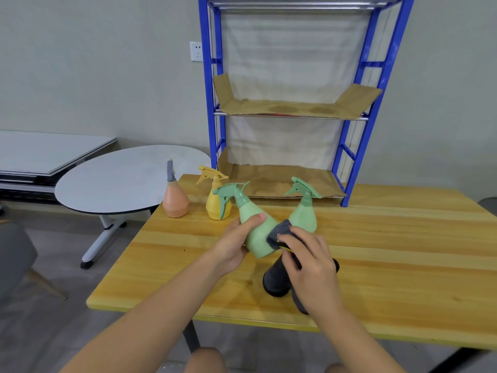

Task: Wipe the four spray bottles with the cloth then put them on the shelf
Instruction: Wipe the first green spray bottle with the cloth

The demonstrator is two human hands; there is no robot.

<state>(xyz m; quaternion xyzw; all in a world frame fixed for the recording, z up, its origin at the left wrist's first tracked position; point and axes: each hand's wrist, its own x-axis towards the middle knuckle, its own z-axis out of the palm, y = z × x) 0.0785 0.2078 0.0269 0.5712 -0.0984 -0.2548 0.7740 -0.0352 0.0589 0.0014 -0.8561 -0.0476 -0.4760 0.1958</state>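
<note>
while the blue shelf [349, 135] stands bare of bottles at the back of the wooden table [403, 251], all four sprayers are on or over the tabletop, so none looks shelved yet. cardboard liners [282, 106] on the tiers look loose and stained. held green bottle [255, 232] is tilted, nozzle up-left, above the table's middle. left hand [234, 246] is wrapped round its body, thumb across the front. right hand [309, 262] is curled on the dark cloth [279, 275], pressing a bunched end to the bottle's lower side; the rest of the cloth hangs to the table. second green bottle [305, 211] stands upright just behind the cloth, yellow bottle [216, 200] just behind the held one's trigger, orange bottle [175, 197] near the left edge. risks, my read: a wide wiping stroke or the trailing cloth could tip the second green bottle; a bump could send the orange one off the edge; liners may slide when bottles land.
</note>
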